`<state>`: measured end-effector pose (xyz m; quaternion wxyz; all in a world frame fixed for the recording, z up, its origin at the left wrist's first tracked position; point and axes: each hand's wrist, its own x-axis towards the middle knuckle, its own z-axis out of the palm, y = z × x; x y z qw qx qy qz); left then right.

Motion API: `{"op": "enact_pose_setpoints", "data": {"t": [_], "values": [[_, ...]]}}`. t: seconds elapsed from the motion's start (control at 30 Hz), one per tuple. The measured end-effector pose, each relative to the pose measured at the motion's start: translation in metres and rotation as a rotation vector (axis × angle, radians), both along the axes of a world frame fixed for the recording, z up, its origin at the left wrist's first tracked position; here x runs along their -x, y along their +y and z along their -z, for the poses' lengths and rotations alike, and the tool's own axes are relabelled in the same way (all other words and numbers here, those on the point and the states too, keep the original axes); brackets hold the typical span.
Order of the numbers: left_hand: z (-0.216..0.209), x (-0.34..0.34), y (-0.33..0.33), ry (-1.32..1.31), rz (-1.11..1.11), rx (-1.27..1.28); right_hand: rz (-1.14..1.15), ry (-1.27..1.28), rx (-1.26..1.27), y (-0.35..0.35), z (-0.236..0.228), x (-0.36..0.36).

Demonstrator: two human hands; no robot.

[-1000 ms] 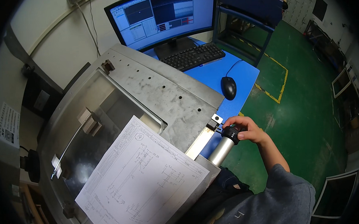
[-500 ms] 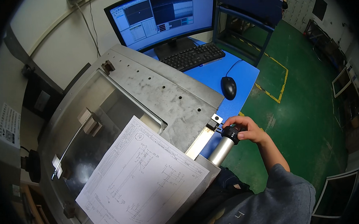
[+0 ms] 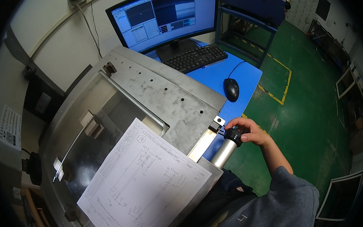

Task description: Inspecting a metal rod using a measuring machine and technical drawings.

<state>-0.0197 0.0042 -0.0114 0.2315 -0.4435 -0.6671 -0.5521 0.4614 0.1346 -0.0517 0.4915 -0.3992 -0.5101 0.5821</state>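
Right hand [image 3: 253,131] closed on the black knob [image 3: 233,135]

The black knob sits at the upper end of a silver cylinder [image 3: 224,154], just off the near right corner of a metal stage [image 3: 179,119]. It should feel stiff and sturdy, not fragile, its ribbing giving fair purchase; being mounted, its weight probably matters little. The best hold is around the ribbed rim, thumb opposite fingers. It looks round, dark and matt against the smooth, bright cylinder.

The right hand's grip is clasped about the knob, though some fingertips hide behind it, so how firmly they press is hard to judge. The left hand is out of view; I cannot tell its grip.

A drawing sheet [image 3: 152,185] lies across the stage. Left of it, a thin rod [image 3: 69,147] rests on small blocks. Farther off, a mouse [image 3: 231,89], keyboard [image 3: 195,58] and monitor [image 3: 164,15] stand on a blue table [image 3: 251,79].
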Motion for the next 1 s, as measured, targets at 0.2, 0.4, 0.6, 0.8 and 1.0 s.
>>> {"op": "enact_pose_setpoints", "data": {"t": [0.2,0.4,0.6,0.8,1.0], "values": [[0.002,0.002,-0.001,0.003,-0.01,-0.006,0.012,-0.029,-0.021,0.0,0.002,0.0],[0.003,0.003,-0.002,0.006,-0.002,-0.012,0.065,0.002,0.026,0.005,0.007,-0.006],[0.005,0.008,-0.004,0.036,-0.023,-0.005,0.41,0.002,0.461,0.024,0.041,-0.032],[0.001,0.002,-0.001,0.086,0.004,0.009,0.409,-0.338,0.476,0.011,0.067,-0.039],[0.002,0.005,-0.005,0.064,0.014,-0.004,0.394,-0.315,0.53,0.019,0.054,-0.044]]}}
